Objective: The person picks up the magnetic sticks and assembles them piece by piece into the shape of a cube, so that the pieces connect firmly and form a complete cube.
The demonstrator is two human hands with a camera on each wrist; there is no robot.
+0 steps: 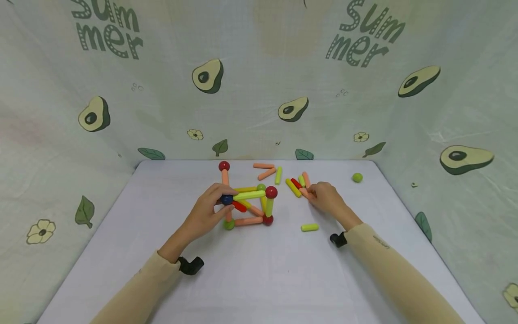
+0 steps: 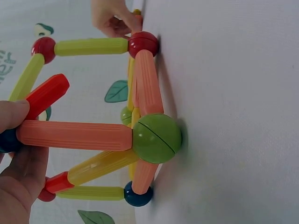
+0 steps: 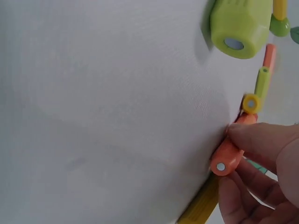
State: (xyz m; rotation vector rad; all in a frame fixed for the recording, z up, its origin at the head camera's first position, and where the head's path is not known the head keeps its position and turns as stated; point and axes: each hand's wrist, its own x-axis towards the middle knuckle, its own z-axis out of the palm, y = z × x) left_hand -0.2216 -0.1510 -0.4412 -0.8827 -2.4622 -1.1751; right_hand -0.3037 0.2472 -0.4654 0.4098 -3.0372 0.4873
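A boxy frame of ribbed magnetic sticks and balls stands on the table. My left hand [image 1: 202, 210] grips the dark blue ball [image 1: 226, 200] at its upper near corner. From that ball run a lime stick [image 1: 249, 195] to a red ball [image 1: 271, 192] and a short red stick [image 1: 239, 206] that slants away. A salmon stick [image 2: 77, 135] joins it to the green ball [image 2: 157, 138] below. To the right, my right hand [image 1: 328, 199] pinches another salmon stick [image 3: 228, 156] between thumb and fingers, low over the table. The fingers partly cover that stick.
Loose yellow [image 1: 293, 188], red and lime sticks lie beside my right hand. Behind the frame are two salmon sticks [image 1: 264, 166] and a lime stick [image 1: 278, 175]. One lime stick [image 1: 309, 227] lies nearer me, and a green ball [image 1: 357, 177] sits far right.
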